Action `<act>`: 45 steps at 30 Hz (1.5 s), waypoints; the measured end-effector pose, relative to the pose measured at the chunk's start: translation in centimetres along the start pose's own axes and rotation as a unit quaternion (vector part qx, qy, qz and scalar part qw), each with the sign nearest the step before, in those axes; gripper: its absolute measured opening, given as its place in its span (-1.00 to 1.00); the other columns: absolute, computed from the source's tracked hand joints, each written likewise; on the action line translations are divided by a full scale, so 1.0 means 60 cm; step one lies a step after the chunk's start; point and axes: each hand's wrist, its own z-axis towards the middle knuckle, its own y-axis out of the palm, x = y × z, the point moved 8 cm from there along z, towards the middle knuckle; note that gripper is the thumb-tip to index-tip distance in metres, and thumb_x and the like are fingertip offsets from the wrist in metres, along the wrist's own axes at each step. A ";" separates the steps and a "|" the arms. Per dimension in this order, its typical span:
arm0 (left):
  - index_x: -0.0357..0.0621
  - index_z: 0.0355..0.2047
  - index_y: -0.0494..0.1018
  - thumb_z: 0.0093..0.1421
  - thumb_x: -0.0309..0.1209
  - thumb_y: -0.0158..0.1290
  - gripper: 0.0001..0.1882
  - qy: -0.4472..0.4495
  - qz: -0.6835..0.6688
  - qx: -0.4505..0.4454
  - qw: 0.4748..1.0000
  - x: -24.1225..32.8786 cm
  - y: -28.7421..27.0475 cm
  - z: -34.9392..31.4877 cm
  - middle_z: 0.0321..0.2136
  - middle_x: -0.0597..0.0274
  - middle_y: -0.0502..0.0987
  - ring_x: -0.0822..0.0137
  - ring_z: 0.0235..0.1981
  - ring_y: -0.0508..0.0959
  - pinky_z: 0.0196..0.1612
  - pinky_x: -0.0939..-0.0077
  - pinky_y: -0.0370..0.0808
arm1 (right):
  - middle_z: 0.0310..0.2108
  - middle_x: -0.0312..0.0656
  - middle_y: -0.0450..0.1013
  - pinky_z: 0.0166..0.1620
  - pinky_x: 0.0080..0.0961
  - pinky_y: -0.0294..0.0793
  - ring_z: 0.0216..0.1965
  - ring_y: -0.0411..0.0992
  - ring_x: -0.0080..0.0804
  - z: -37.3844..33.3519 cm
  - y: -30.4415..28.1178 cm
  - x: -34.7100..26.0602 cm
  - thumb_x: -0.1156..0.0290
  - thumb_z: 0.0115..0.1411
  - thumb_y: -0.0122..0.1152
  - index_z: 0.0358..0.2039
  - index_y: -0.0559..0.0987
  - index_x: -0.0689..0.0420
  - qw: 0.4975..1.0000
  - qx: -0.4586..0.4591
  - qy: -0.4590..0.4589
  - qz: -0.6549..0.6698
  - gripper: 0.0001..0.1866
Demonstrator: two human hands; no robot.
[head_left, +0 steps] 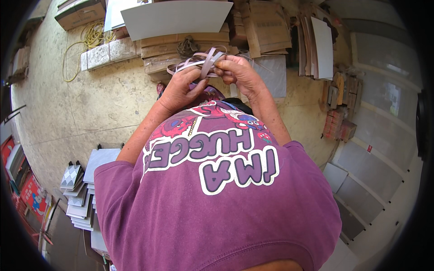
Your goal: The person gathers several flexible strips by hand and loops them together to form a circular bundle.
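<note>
Closest to my camera is the wearer's purple shirt (pixel 217 221), and around it I see a pale, stained floor (pixel 108 113) reaching out to both sides. Stacked tile samples (pixel 77 198) stand low on my left. Past the shirt front, the left hand (pixel 181 88) is half curled beside the loops, thumb out; I cannot tell how firmly it grips. The right hand (pixel 237 72) is closed, pinching the lilac strap (pixel 208 63) between thumb and fingers. That strap is flat, narrow and slightly shiny, wound in several loose loops held up between the hands. Behind it I get a cardboard stack (pixel 156 52) with a white panel (pixel 176 19) on top, the nearest edge ahead. Floor stretches left of the left forearm toward a coiled yellow cord (pixel 92 34); far right, large grey slabs (pixel 384 90) line the side.
</note>
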 end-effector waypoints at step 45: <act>-0.19 -0.05 0.30 0.05 -0.16 0.19 -0.45 -0.317 -0.383 0.144 0.855 -0.118 -0.007 0.013 -0.22 0.24 0.45 0.43 -0.21 0.43 -0.14 0.55 0.35 | -0.45 -0.43 0.44 -0.32 -0.71 0.34 -0.40 0.31 -0.73 0.009 0.040 -0.034 0.35 0.09 0.25 -0.25 0.54 0.23 0.974 0.119 -0.156 -0.111 -0.74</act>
